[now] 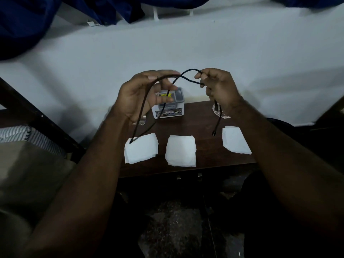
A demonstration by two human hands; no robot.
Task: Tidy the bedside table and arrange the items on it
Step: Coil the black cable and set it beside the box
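Above the dark wooden bedside table [204,161] I hold a black cord [143,107] in both hands. My right hand [219,88] pinches a loop of it, and one end with a small black tip hangs down below the wrist. My left hand [141,95] has the cord draped over its fingers, with strands hanging down to the left tissue. Three folded white tissues lie in a row on the table: left [142,148], middle [181,150], right [235,139]. A small white box with a car picture [170,110] stands at the table's back, behind my left hand.
A white wall [186,49] runs behind the table. Blue curtains [28,21] hang at the top left. A bed with a striped sheet [20,135] and dark frame stands to the left. A small printed item [216,110] lies behind my right wrist. Dark floor lies below.
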